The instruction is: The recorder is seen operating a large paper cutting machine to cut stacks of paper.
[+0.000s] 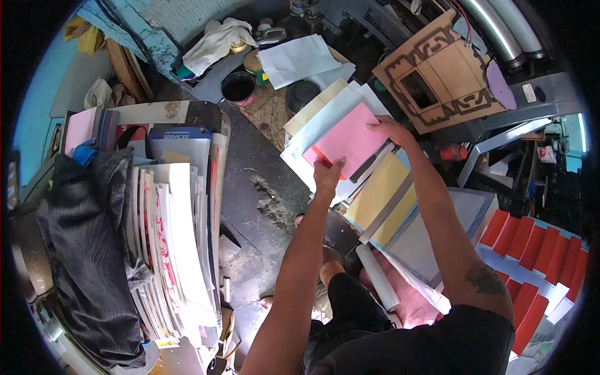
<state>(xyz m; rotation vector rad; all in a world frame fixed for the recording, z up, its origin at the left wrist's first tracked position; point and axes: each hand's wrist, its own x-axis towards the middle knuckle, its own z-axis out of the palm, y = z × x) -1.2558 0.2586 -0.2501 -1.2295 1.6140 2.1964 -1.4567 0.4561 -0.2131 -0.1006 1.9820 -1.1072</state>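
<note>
A stack of pink paper [350, 139] lies tilted on larger white sheets [297, 155], in front of me and a little right of the middle. My left hand [329, 176] grips its near left edge, with the thumb on top and an orange-red strip [320, 154] showing beside it. At the far right corner my right hand [389, 130] is closed on the same stack. Its fingertips are partly hidden. Just right of the stack, yellow paper [384, 194] rests under a grey metal bar [389, 211].
Piled papers [175, 250] and a black cloth [87, 262] stand at the left. Several red-and-white boxes [531, 250] sit at the lower right. Beyond are a dark tub [239, 87], a brown patterned board [437, 75] and metal rollers [500, 31]. A white roll [377, 278] leans near my legs.
</note>
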